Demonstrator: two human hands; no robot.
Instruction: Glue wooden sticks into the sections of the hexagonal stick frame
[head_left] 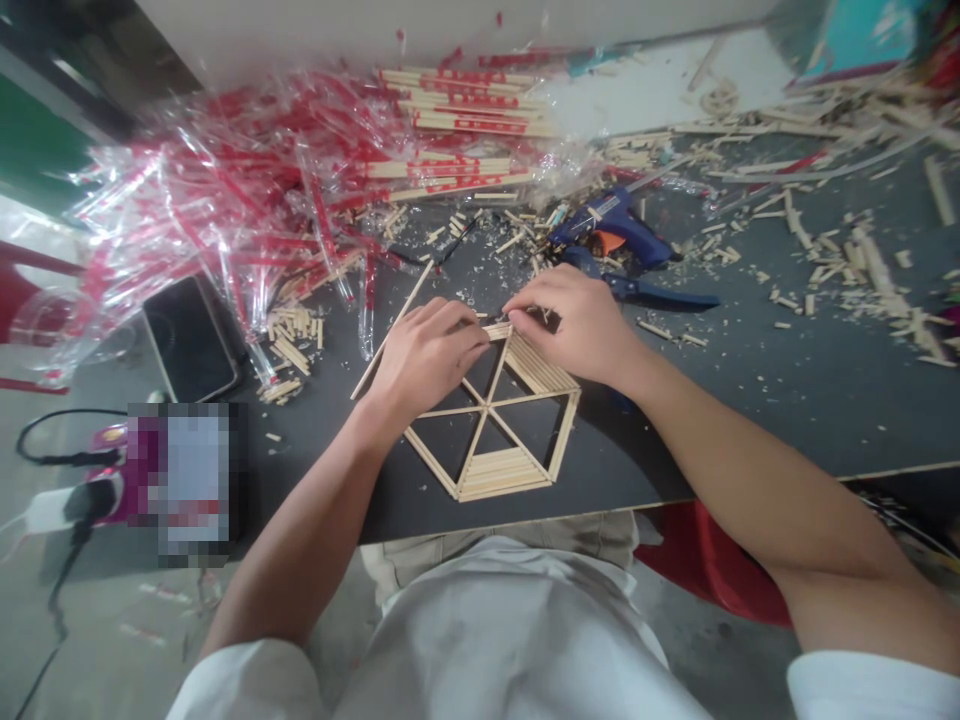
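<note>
Setting: informal craft workspace, hobby bench rather than factory. Dark work table (750, 400) littered with cut stick offcuts (862, 260) and sawdust-like scraps. Blue glue gun (611, 240) lies far centre. Heap of torn clear-and-red chopstick wrappers (225, 200) far left, unopened chopsticks (465, 110) beside it. Power strip (52, 505) near left on concrete floor.

Dark grey surface (750, 400), pale edge along its near side at 4 o'clock. Grey concrete floor (97, 620) at 8 o'clock. Pale wall (300, 30) at 12. Red seat (712, 570) under the surface, 5 o'clock. Even, soft light.
</note>
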